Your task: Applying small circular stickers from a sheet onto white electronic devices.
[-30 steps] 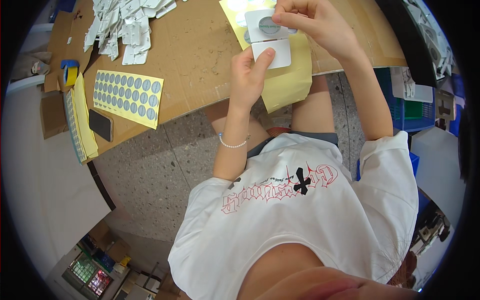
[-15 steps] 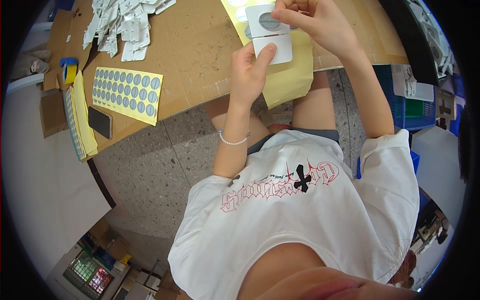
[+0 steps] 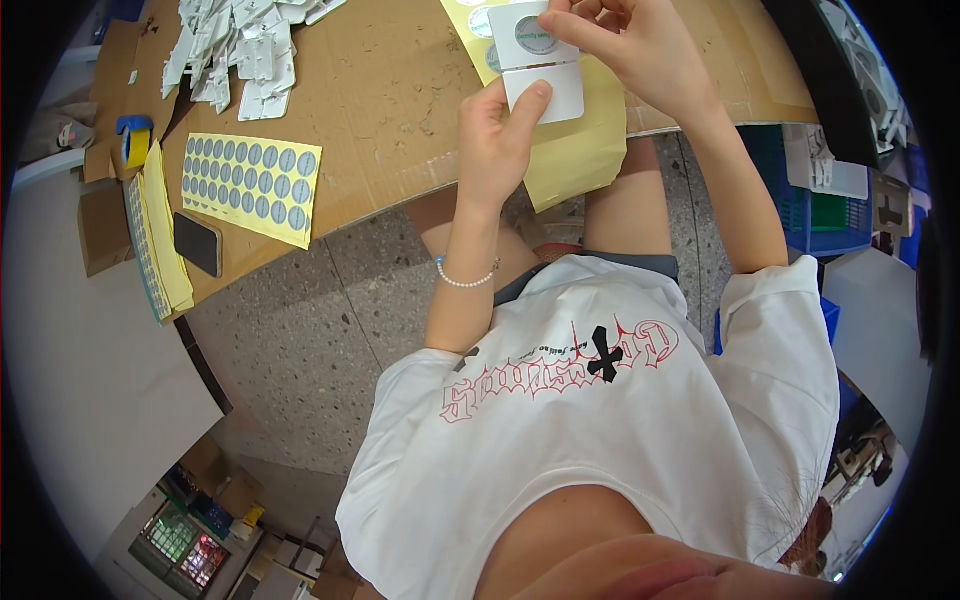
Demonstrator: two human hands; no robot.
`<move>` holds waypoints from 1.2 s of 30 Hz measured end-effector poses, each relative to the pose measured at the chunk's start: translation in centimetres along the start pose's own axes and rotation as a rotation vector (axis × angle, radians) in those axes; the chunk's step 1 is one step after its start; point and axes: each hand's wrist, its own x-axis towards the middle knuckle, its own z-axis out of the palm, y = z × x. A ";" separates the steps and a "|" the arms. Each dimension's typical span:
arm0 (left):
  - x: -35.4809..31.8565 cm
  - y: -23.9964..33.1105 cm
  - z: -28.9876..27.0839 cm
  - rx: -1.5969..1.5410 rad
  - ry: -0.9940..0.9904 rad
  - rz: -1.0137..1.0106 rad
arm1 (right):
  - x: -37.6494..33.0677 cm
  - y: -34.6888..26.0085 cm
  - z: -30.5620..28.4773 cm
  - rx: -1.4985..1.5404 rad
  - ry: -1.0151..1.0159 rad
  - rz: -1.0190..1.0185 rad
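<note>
Holds a white two-panel piece [image 3: 550,58] above the table [image 3: 370,120], close to the near edge, with the left hand [image 3: 492,150] closed on the lower panel [image 3: 562,100], thumb on the front and other fingers curled behind. Shows a round grey sticker [image 3: 536,36] on the upper panel [image 3: 503,45], across a narrow gap from the lower one. Meets that sticker's upper right edge with the thumb tip of the right hand [image 3: 640,55], fingers bent close together; cannot tell from this angle whether pinched on the edge or only pressed against it. Has a yellow sheet [image 3: 580,165] underneath, with round stickers at the far end and a blank near end drooping past the table edge. To the left, has a sheet of grey round stickers [image 3: 250,185] near a dark phone [image 3: 198,245] and some yellow sheets [image 3: 170,240]. Farther off, has a jumbled pile of white parts [image 3: 245,55], with a blue-and-yellow roll [image 3: 136,148] to its left.
</note>
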 end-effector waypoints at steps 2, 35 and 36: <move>0.0 -0.1 -0.1 0.004 0.005 0.002 | 0.0 -0.3 0.1 -0.018 -0.004 0.007; 0.7 2.4 1.6 -0.073 -0.080 -0.007 | 1.7 1.2 -3.3 0.264 -0.073 0.009; 0.9 2.9 2.0 -0.274 -0.055 -0.060 | 1.8 0.9 -4.7 0.237 -0.065 -0.026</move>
